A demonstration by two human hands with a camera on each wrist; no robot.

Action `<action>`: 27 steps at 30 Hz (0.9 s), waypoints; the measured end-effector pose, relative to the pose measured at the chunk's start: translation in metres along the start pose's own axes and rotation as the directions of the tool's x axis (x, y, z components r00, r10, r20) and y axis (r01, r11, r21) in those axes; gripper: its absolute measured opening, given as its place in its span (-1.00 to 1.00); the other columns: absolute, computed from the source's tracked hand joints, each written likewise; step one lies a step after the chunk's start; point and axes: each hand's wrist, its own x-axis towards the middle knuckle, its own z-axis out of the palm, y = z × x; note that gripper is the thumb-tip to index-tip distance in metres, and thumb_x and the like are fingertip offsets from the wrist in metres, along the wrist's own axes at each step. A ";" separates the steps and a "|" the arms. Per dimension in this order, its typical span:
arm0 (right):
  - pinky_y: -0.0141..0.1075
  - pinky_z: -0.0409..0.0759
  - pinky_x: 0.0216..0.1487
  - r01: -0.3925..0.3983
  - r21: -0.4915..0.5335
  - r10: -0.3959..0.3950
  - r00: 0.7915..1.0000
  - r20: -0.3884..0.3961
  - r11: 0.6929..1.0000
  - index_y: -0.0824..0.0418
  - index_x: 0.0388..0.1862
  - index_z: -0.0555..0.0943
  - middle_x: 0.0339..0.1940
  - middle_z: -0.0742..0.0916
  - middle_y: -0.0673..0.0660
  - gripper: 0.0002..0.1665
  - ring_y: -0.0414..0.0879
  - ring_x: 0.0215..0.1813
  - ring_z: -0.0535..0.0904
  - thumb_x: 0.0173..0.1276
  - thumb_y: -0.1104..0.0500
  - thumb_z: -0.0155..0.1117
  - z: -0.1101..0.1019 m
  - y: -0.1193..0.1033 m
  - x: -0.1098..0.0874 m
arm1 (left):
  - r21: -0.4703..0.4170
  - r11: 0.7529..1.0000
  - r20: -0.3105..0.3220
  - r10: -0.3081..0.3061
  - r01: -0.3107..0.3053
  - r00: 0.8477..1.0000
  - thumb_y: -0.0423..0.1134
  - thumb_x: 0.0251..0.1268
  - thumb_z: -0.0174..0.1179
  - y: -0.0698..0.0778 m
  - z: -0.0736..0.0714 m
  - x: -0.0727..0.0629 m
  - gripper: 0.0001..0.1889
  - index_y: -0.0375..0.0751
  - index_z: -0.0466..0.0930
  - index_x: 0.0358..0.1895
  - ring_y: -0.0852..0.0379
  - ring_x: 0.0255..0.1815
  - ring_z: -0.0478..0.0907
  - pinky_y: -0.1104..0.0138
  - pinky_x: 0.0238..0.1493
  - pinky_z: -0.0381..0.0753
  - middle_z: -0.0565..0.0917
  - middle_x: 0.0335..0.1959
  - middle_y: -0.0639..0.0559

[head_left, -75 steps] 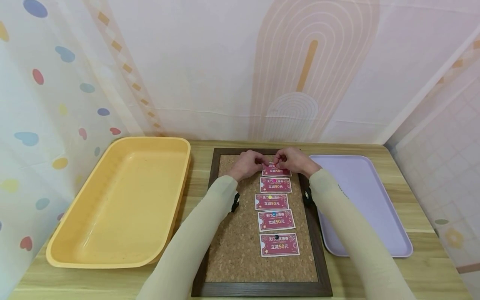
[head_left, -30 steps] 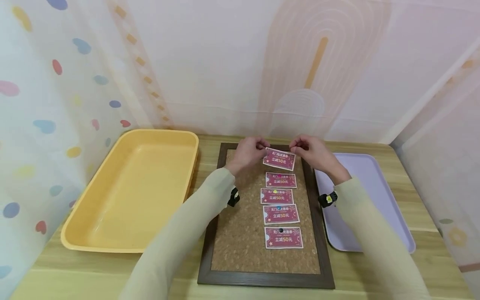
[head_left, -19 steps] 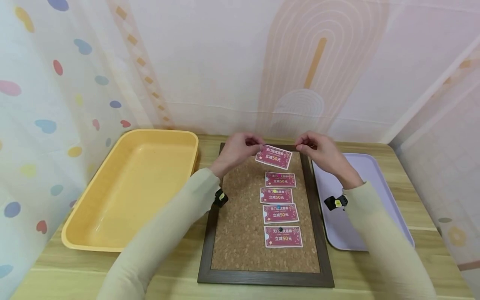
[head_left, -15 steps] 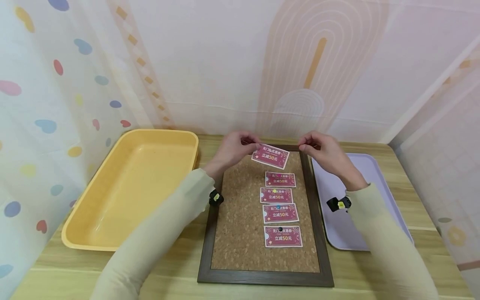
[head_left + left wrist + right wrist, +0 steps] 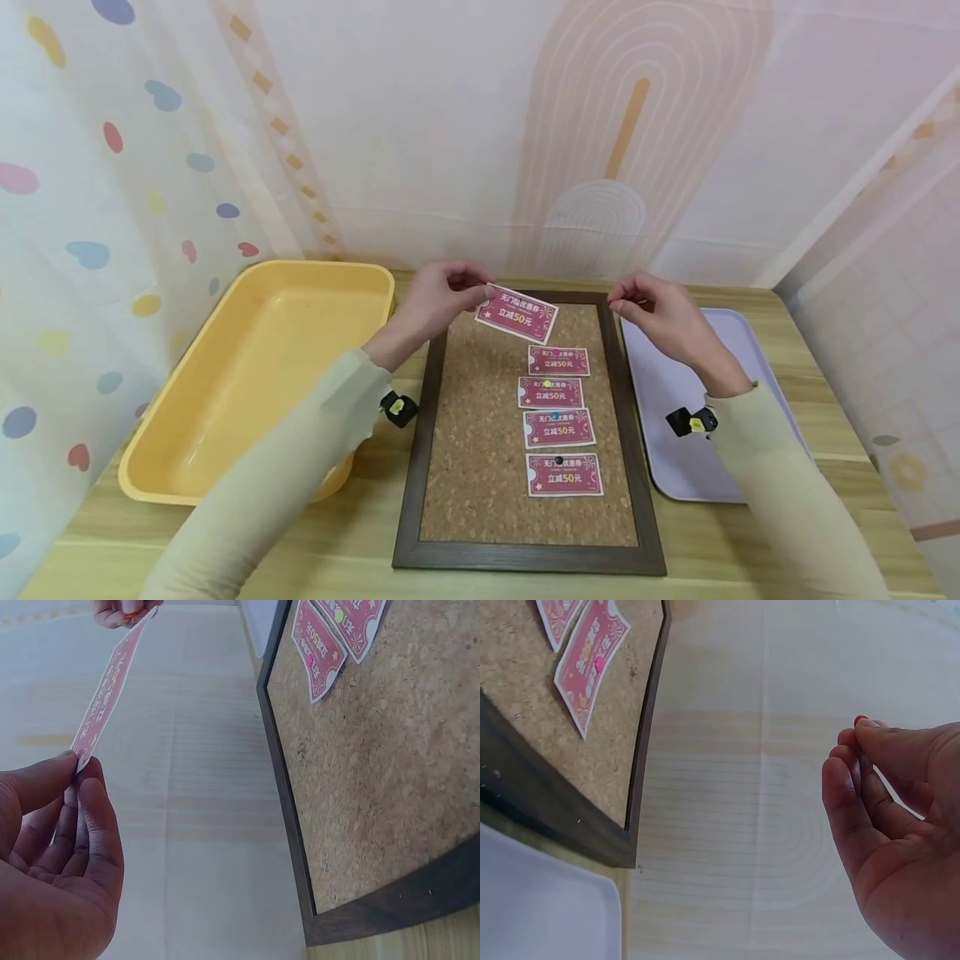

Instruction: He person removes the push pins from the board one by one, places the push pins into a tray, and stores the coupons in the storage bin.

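One coupon (image 5: 517, 314) pinched in left fingers (image 5: 101, 821), long axis sloping down-right; right fingers (image 5: 844, 793) pinch red pin (image 5: 860, 720).

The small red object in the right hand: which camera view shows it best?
The right wrist view: the small red object shows close up, pinched in the right hand. The left wrist view shows it farther off, near the top edge. In the head view, I cannot distinguish it.

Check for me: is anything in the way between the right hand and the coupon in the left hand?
Nothing visible. The left hand pinches the raised coupon by one end; an open gap separates it from the right hand, which pinches a small red object. The four other coupons lie on the corkboard, nearer the viewer.
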 end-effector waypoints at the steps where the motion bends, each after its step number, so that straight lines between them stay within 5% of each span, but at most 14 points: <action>1: -0.39 0.46 -0.27 0.004 -0.002 -0.004 1.000 0.000 1.000 0.28 -0.09 0.66 -0.22 0.74 0.21 -0.91 -0.05 -0.28 0.55 0.54 0.26 0.28 0.000 0.001 -0.001 | -0.009 1.000 0.001 -0.004 0.004 1.000 -0.23 0.44 0.34 -0.001 -0.002 -0.002 -0.78 -0.26 0.72 0.03 0.04 -0.17 0.62 0.25 -0.13 0.65 0.74 -0.12 -0.10; 11: -0.43 0.49 -0.23 0.025 -0.032 -0.025 1.000 -0.008 0.999 0.25 -0.13 0.68 -0.24 0.75 0.14 -0.95 -0.07 -0.24 0.58 0.52 0.29 0.29 -0.003 0.007 -0.017 | -0.022 1.000 -0.004 -0.005 0.005 1.000 -0.14 0.41 0.37 -0.012 -0.022 -0.020 -0.78 -0.17 0.77 -0.03 0.02 -0.13 0.64 0.25 -0.11 0.60 0.78 -0.14 -0.01; 20: -0.48 0.52 -0.21 0.059 -0.038 -0.059 0.998 -0.010 0.998 0.26 -0.14 0.68 -0.25 0.76 0.11 -0.96 -0.13 -0.24 0.60 0.48 0.32 0.33 -0.004 0.012 -0.031 | -0.090 0.995 -0.027 -0.036 0.034 0.999 -0.19 0.42 0.37 -0.017 -0.044 -0.032 -0.75 -0.29 0.76 -0.01 0.09 -0.18 0.64 0.37 -0.17 0.63 0.75 -0.10 -0.09; 27: -0.44 0.49 -0.28 0.049 -0.078 -0.051 0.998 -0.026 0.996 0.20 -0.17 0.68 -0.31 0.73 0.07 -0.94 -0.11 -0.30 0.56 0.45 0.32 0.37 -0.006 0.017 -0.040 | -0.052 0.997 -0.074 -0.062 0.058 0.995 -0.11 0.42 0.37 -0.025 -0.069 -0.047 -0.69 -0.28 0.74 0.03 0.10 -0.17 0.60 0.36 -0.14 0.60 0.75 -0.11 -0.03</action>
